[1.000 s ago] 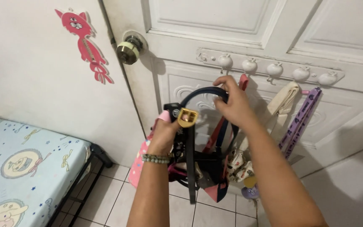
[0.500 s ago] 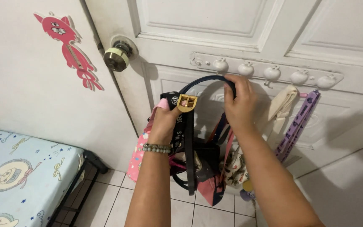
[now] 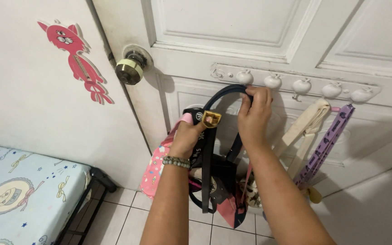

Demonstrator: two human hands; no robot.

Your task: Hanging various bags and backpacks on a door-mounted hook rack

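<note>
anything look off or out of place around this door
The door knob is wrapped in a band of pale tape, which is unusual. Several bags are crowded low under the hook rail, where the right hand lifts a dark strap. Nothing looks spilled or broken.

The right hand pinches the top of a dark blue strap and holds it up against the leftmost white knob of the hook rack on the white door. The left hand grips the strap's lower run just below a gold buckle, with a pink bag hanging behind it. A cream strap and a purple strap hang from hooks further right. A brass doorknob sits near a pink cat sticker on the wall; a patterned bed lies lower left.
</note>
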